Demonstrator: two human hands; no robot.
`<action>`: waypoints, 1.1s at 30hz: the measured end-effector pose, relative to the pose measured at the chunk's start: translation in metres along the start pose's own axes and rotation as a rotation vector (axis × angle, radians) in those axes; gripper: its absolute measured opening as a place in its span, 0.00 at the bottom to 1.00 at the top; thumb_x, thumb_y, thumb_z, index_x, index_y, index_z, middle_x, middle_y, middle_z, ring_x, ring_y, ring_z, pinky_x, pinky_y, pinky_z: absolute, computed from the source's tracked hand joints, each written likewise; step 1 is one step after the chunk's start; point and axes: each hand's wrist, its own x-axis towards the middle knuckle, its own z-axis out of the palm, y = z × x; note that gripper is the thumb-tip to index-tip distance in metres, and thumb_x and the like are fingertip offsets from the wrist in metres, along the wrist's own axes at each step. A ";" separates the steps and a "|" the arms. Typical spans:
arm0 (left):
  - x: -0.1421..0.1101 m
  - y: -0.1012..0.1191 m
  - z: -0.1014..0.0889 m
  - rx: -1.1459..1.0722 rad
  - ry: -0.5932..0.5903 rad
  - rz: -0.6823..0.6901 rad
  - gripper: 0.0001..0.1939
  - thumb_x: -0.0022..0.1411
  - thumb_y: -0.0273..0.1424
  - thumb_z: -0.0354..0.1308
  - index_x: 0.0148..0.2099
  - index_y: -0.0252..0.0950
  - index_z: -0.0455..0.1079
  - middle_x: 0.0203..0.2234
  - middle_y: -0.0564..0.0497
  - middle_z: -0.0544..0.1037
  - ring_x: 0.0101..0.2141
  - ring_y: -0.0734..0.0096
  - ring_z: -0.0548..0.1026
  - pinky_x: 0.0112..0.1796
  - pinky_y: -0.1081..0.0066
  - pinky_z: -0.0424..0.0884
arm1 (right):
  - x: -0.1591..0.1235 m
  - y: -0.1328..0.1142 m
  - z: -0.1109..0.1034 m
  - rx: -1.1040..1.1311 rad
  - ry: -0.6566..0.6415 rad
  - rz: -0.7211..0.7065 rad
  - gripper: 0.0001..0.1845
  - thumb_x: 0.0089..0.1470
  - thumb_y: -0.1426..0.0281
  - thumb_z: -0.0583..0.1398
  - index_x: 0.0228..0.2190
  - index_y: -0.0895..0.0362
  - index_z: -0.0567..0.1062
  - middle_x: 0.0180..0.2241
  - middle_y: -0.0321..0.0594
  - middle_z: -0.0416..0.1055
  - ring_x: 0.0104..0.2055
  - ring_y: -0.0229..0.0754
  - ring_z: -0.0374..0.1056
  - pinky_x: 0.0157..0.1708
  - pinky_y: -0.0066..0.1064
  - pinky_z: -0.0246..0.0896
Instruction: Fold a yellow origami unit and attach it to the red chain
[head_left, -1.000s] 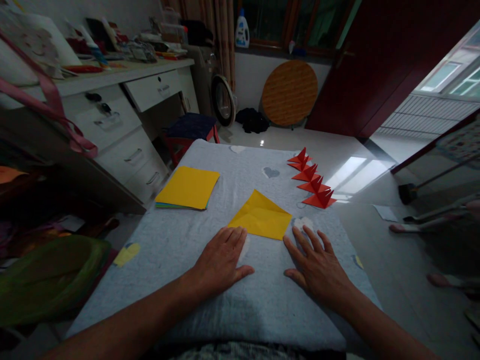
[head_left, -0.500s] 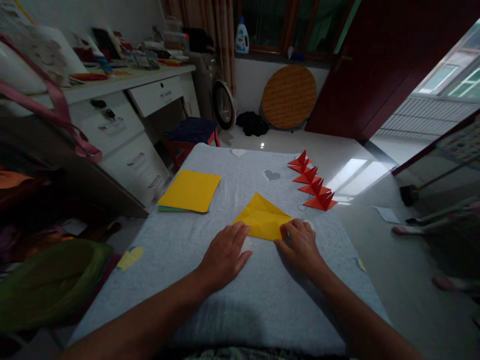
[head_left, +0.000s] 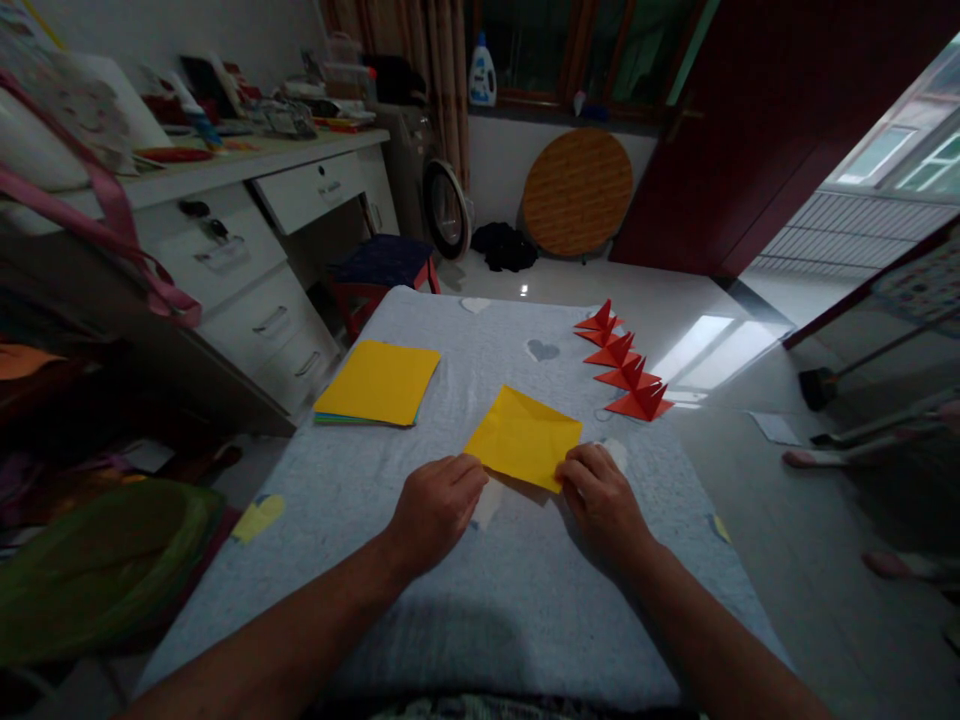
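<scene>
A creased yellow sheet of origami paper (head_left: 525, 436) is in front of me, its near edge lifted a little off the cloth and casting a shadow. My left hand (head_left: 441, 505) is closed, pinching the paper's near left corner between thumb and fingers. At the near right corner my right hand (head_left: 606, 500) pinches the sheet too, fingers curled. A stack of square paper (head_left: 381, 382), yellow on top with other colours below, lies at the far left. Several red folded paper pieces (head_left: 641, 400) with upright points stand in a row at the right.
A pale blue cloth with heart prints covers the table (head_left: 465, 620). To the left are a white desk with drawers (head_left: 255, 300) and a green bin (head_left: 112, 570). A stool (head_left: 386, 262) stands beyond the far left corner. Someone's feet (head_left: 814, 458) show at the right.
My right hand has gone from spread fingers to a pinch on the paper. My left fingers have closed on the left corner. The sheet's near edge has risen and come slightly nearer.
</scene>
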 end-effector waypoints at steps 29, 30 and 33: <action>0.002 -0.019 0.003 -0.906 0.251 -0.441 0.27 0.52 0.24 0.56 0.56 0.41 0.66 0.64 0.45 0.53 0.59 0.56 0.62 0.55 0.57 0.66 | 0.004 0.013 -0.001 0.459 0.193 0.086 0.13 0.52 0.82 0.54 0.33 0.53 0.72 0.46 0.44 0.75 0.48 0.44 0.72 0.47 0.37 0.68; 0.004 -0.021 0.004 -1.066 0.272 -0.453 0.27 0.51 0.26 0.56 0.56 0.41 0.66 0.65 0.45 0.54 0.60 0.55 0.62 0.56 0.56 0.65 | 0.004 0.013 -0.003 0.499 0.200 0.104 0.14 0.52 0.82 0.53 0.33 0.53 0.73 0.46 0.43 0.75 0.49 0.44 0.72 0.48 0.38 0.67; 0.009 -0.023 0.005 -1.378 0.281 -0.544 0.29 0.52 0.32 0.58 0.58 0.40 0.63 0.60 0.44 0.63 0.58 0.55 0.65 0.57 0.56 0.64 | 0.003 0.015 -0.007 0.658 0.187 0.150 0.18 0.53 0.81 0.53 0.37 0.51 0.77 0.49 0.42 0.74 0.52 0.45 0.70 0.53 0.41 0.65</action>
